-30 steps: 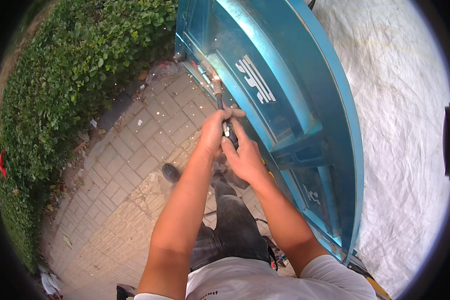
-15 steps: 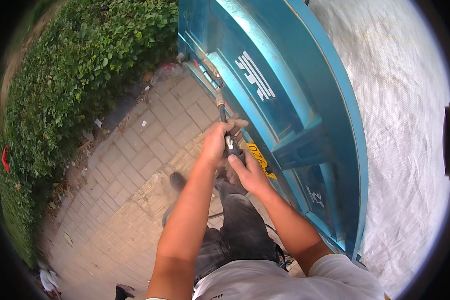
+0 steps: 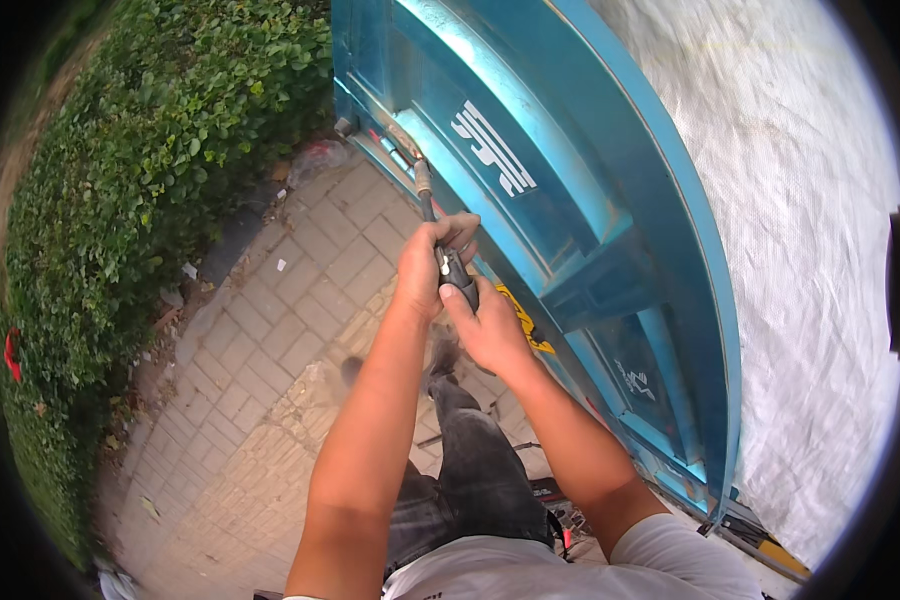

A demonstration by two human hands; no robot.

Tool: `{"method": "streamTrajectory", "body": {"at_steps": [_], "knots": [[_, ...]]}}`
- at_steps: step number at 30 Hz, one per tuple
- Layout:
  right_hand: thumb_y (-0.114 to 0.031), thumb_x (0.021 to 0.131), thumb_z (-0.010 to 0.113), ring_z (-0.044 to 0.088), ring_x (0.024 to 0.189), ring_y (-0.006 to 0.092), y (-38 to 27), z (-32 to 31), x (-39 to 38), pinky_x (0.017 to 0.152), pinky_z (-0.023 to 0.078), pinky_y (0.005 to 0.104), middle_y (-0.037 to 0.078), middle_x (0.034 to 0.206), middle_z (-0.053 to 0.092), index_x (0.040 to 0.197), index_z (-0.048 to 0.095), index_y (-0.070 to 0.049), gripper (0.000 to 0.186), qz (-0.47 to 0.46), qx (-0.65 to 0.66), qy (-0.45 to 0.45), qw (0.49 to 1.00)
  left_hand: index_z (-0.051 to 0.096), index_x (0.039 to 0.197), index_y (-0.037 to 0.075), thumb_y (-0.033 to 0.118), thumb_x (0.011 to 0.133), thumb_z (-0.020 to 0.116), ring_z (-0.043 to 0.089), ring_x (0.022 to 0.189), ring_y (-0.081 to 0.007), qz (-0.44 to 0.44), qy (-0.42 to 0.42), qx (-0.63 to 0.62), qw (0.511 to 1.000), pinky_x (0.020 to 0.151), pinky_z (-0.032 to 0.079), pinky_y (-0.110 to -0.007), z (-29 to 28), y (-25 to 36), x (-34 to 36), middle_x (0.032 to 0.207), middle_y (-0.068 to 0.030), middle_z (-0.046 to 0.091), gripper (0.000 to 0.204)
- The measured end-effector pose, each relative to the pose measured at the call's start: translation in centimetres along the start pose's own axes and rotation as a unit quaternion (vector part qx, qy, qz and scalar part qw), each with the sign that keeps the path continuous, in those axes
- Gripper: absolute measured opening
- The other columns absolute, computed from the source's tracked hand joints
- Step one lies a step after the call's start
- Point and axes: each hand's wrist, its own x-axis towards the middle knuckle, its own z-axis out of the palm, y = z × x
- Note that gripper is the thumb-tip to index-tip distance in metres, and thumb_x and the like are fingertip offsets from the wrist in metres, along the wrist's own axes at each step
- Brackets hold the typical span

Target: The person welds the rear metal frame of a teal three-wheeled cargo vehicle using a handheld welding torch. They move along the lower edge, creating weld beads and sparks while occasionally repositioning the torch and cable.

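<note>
My left hand (image 3: 427,268) and my right hand (image 3: 487,328) are both closed around the dark handle of a long tool (image 3: 454,272). Its thin metal shaft (image 3: 422,185) runs up and away from me to the lower edge of a big blue metal container (image 3: 570,190), near a small fitting (image 3: 345,126) at its corner. The left hand grips higher up the handle, the right hand just below it. The tool's far tip is too small to make out.
A brick-paved path (image 3: 290,320) lies under me, with a green hedge (image 3: 120,200) along its left side. A white tarp (image 3: 800,250) covers the ground right of the container. My dark trousers and a shoe (image 3: 440,352) show below the hands.
The view has shifted, so the container and my hands sit a little differently in the picture. My hands keep the same grip on the tool, and my foot has stepped forward.
</note>
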Motion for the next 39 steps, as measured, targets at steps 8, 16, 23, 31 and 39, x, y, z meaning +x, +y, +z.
{"method": "streamTrajectory", "body": {"at_steps": [8,16,23,31,39], "knots": [[-0.048,0.093,0.058,0.067,0.085,0.0405,-1.2,0.3,0.2,0.075,0.051,0.0468,0.025,0.089,0.068,0.104,0.058,0.006,0.055,0.008,-0.01,0.019,1.0,0.06,0.115,-0.01,0.023,0.092,0.048,0.058,0.118,-0.0271,-0.026,-0.009,0.001,1.0,0.1,0.047,-0.04,-0.8,0.4,1.0,0.121,-0.0186,0.063,0.042],[-0.047,0.092,0.06,0.067,0.079,0.0408,-1.1,0.4,0.5,0.072,0.05,0.047,0.023,0.08,0.067,0.099,0.059,0.006,0.053,0.002,-0.001,0.027,1.0,0.059,0.115,-0.009,0.022,0.091,0.048,0.059,0.116,-0.0272,-0.034,-0.016,0.006,0.999,0.098,0.048,-0.041,-0.9,0.5,1.4,0.119,-0.0178,0.064,0.041],[-0.047,0.092,0.06,0.068,0.08,0.0384,-0.5,0.6,0.4,0.071,0.05,0.0454,0.023,0.082,0.067,0.103,0.058,0.005,0.054,-0.017,0.021,0.034,0.999,0.059,0.11,-0.014,0.018,0.087,0.046,0.063,0.098,-0.0261,-0.018,0.018,0.006,1.0,0.092,0.051,-0.04,0.5,1.0,0.5,0.105,-0.0174,0.063,0.041],[-0.043,0.093,0.061,0.064,0.069,0.0251,1.1,2.8,-2.2,0.067,0.049,0.0383,0.016,0.073,0.064,0.103,0.06,0.006,0.05,-0.024,0.05,0.025,0.998,0.054,0.128,-0.006,0.041,0.099,0.052,0.057,0.12,-0.0278,-0.031,0.109,0.238,0.965,0.1,0.046,-0.037,-2.8,3.2,-5.6,0.127,-0.0205,0.059,0.056],[-0.049,0.095,0.055,0.067,0.081,0.0394,-3.0,5.6,-3.7,0.076,0.05,0.0439,0.021,0.08,0.067,0.1,0.061,0.004,0.053,0.033,0.142,0.067,0.987,0.042,0.142,-0.004,0.03,0.085,0.075,0.036,0.14,-0.0408,0.421,-0.059,0.69,0.585,0.115,0.029,-0.049,3.8,17.7,-8.4,0.148,-0.0267,0.039,0.073]]}}
